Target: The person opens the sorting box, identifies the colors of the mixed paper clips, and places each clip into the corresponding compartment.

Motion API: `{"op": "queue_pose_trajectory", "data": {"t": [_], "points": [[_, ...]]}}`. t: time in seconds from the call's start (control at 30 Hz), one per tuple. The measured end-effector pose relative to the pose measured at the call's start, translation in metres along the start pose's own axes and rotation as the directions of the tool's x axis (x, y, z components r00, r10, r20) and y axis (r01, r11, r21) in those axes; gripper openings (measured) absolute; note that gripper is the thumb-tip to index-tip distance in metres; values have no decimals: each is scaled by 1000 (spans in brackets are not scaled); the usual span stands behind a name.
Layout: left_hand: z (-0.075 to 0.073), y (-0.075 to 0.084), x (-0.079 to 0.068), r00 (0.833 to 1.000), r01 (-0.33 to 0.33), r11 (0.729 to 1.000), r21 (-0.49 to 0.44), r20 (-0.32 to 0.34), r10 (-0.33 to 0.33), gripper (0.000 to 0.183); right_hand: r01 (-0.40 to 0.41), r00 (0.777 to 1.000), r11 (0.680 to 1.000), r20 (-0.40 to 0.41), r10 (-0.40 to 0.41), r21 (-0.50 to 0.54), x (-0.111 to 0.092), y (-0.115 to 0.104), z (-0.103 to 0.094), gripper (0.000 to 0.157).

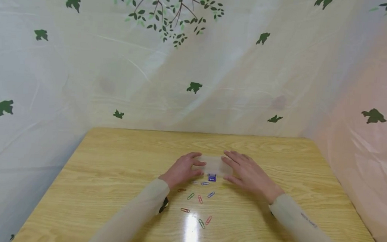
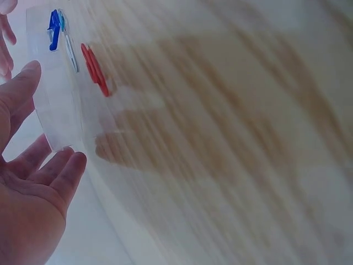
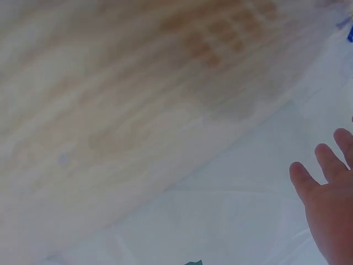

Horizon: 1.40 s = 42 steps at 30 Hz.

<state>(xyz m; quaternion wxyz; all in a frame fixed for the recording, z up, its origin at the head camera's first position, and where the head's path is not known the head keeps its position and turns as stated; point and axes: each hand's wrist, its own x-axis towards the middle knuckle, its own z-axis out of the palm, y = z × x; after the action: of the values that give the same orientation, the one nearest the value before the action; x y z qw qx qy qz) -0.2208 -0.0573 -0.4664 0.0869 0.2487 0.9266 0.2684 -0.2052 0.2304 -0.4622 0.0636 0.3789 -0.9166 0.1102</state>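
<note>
Nine paper clips [image 1: 200,199] in red, pink, green, blue and a pale shade lie scattered on the wood-grain worktop [image 1: 119,168], on the person's side of the fingers and between the forearms. Just beyond them, between the fingers of both hands, sits a clear plastic box [image 1: 214,163], its blue latch [image 1: 212,177] facing the person, midway between the two thumbs.

The left hand [image 1: 184,168] has its fingers apart and slightly bent, their tips at the left end of the box; in the left wrist view they meet its corner, pinching nothing. The right hand [image 1: 248,173] has its fingers spread and nearly straight, reaching over the box's right end; whether they touch it I cannot tell. A pale and a blue clip lie closest to the latch, near the left thumb. Past the fingertips, at the worktop's far edge, hangs a white sheet [image 1: 150,69] printed with green birds and leafy branches.
</note>
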Motion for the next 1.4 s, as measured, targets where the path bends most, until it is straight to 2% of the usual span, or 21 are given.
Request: {"op": "queue_pose_trajectory", "data": {"t": [0.17,0.37,0.77,0.93,1.2,1.4], "points": [[0,0,1,1000,-13,1000,10,-8,14,38,2,1000,999,19,-1,-42,5,6,3,71],[2,0,0,1000,5,1000,1,-1,-5,38,14,998,997,57,-10,-76,10,10,6,71],[2,1,-2,1000,8,1000,-13,-3,-8,39,-7,995,1000,101,8,-15,14,10,8,64],[2,3,-3,1000,11,1000,-17,-1,-11,37,0,995,1000,99,1,-10,14,10,9,60],[2,4,-5,1000,20,999,-50,5,-20,36,-59,989,998,137,56,14,13,6,6,59],[1,2,-4,1000,9,999,-53,0,-9,37,-52,989,999,139,51,3,14,4,4,57]]}}
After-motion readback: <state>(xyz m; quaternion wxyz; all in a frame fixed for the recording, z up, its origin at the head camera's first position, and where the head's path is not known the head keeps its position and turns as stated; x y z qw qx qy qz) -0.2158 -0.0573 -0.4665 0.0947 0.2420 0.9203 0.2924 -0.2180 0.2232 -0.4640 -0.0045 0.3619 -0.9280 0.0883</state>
